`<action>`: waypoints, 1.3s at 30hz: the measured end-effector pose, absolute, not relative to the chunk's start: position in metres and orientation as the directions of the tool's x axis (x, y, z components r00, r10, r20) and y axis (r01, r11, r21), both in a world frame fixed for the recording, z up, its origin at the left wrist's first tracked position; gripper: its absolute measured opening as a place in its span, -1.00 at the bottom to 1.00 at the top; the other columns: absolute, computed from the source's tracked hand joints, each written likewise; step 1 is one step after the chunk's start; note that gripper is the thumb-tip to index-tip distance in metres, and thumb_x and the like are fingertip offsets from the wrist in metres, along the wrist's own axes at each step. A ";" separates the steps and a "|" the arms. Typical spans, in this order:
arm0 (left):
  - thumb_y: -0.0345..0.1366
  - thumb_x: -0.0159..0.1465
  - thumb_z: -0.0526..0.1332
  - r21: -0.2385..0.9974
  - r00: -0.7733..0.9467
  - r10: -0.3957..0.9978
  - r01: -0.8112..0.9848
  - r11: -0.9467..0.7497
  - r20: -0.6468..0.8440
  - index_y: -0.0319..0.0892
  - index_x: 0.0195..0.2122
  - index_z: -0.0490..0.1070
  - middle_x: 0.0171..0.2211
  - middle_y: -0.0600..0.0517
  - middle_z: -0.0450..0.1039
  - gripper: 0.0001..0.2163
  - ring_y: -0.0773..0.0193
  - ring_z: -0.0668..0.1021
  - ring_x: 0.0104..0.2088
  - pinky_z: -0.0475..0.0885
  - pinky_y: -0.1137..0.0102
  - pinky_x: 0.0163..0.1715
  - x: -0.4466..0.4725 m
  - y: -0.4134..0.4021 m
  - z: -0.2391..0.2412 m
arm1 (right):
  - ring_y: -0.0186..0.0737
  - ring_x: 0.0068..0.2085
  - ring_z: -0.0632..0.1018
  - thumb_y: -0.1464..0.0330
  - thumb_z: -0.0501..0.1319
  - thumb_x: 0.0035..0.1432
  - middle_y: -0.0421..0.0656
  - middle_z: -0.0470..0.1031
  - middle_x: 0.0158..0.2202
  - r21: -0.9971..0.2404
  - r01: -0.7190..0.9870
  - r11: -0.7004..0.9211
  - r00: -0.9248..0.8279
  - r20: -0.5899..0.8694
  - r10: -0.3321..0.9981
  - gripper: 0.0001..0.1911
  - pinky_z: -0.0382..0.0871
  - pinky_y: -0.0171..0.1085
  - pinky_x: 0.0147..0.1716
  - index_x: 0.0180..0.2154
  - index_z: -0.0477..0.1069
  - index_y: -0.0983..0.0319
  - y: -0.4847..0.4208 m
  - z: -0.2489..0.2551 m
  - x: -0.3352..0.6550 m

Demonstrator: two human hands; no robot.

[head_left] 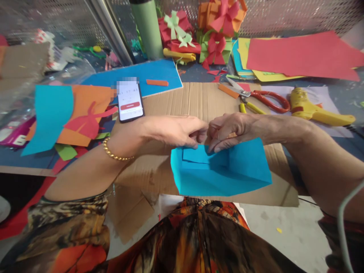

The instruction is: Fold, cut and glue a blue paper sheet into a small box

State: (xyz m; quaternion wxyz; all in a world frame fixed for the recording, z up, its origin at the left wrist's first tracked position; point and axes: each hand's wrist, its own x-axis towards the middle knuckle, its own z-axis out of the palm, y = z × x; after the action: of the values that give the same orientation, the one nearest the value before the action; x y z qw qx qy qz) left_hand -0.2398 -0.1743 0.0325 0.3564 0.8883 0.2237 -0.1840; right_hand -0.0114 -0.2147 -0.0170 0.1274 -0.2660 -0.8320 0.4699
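Observation:
A folded blue paper box shape [224, 170] lies on a sheet of brown cardboard [187, 100] in front of me. My left hand [178, 131] pinches its far top edge, fingers closed on the paper. My right hand [227, 131] meets it from the right and presses the same edge with closed fingers. A gold bead bracelet [113, 153] sits on my left wrist.
A phone [130, 100] lies at the cardboard's far left. Red-handled scissors [261, 98] and a yellow glue gun [315, 108] lie to the far right. Coloured paper sheets [301, 55], finished paper gift boxes [216, 22] and a green bottle [148, 28] stand behind.

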 end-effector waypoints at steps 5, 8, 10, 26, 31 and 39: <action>-0.39 0.26 0.25 0.532 0.844 0.248 0.500 -0.683 -0.476 -0.15 -0.27 0.37 -0.34 0.08 0.41 -0.94 0.29 0.40 -0.34 0.21 0.37 -0.35 -0.241 -0.177 0.033 | -0.18 -0.13 0.62 0.02 0.35 0.32 -0.11 0.66 -0.16 -0.851 0.326 0.412 -0.820 -0.037 0.571 -0.69 0.46 -0.23 -0.12 -0.14 0.75 0.04 -0.216 -0.016 -0.011; -0.38 0.26 0.25 0.525 0.857 0.227 0.471 -0.709 -0.463 -0.15 -0.25 0.36 -0.33 0.08 0.40 -0.93 0.29 0.41 -0.33 0.22 0.38 -0.33 -0.241 -0.177 0.032 | -0.18 -0.14 0.62 0.02 0.36 0.31 -0.12 0.66 -0.17 -0.853 0.325 0.409 -0.817 -0.035 0.576 -0.69 0.46 -0.25 -0.12 -0.15 0.76 0.05 -0.217 -0.016 -0.011; -0.38 0.27 0.24 0.513 0.862 0.209 0.451 -0.730 -0.461 -0.15 -0.24 0.36 -0.31 0.07 0.42 -0.93 0.27 0.42 -0.31 0.24 0.37 -0.31 -0.240 -0.177 0.033 | -0.18 -0.14 0.63 0.02 0.36 0.31 -0.12 0.66 -0.18 -0.854 0.320 0.410 -0.815 -0.027 0.579 -0.69 0.47 -0.26 -0.13 -0.15 0.76 0.05 -0.217 -0.018 -0.010; -0.31 0.36 0.28 0.355 0.808 0.217 0.459 -0.815 -0.547 -0.20 -0.13 0.43 -0.23 0.03 0.53 -0.89 0.22 0.49 -0.26 0.30 0.38 -0.23 -0.240 -0.179 0.038 | -0.20 -0.09 0.55 0.15 0.33 0.29 -0.16 0.59 -0.11 -0.714 0.588 0.380 -0.711 -0.233 0.663 -0.76 0.38 -0.23 -0.08 -0.14 0.51 0.17 -0.229 0.015 -0.012; -0.30 0.42 0.20 0.414 0.863 0.176 0.394 -0.821 -0.474 -0.16 -0.01 0.45 -0.11 -0.01 0.58 -0.83 0.18 0.53 -0.18 0.34 0.37 -0.16 -0.249 -0.174 0.031 | -0.17 -0.12 0.52 0.19 0.28 0.28 -0.16 0.54 -0.19 -0.634 0.663 0.398 -0.672 -0.269 0.690 -0.83 0.38 -0.19 -0.08 -0.22 0.45 0.16 -0.232 0.017 -0.017; -0.48 0.38 0.14 0.543 0.936 0.083 0.268 -0.796 -0.341 -0.02 0.24 0.40 0.06 -0.01 0.59 -0.57 0.20 0.58 -0.10 0.37 0.41 -0.10 -0.259 -0.181 0.031 | -0.16 -0.11 0.56 0.14 0.29 0.31 -0.15 0.59 -0.14 -0.694 0.597 0.402 -0.724 -0.250 0.643 -0.78 0.41 -0.20 -0.10 -0.17 0.54 0.14 -0.225 0.012 -0.007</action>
State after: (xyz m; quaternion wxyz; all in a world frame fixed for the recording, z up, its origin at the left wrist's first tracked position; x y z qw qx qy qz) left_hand -0.2588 -0.1809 0.0306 0.3053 0.9354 0.0940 -0.1517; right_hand -0.0071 -0.2251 0.0123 0.0285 -0.3706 -0.8369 0.4018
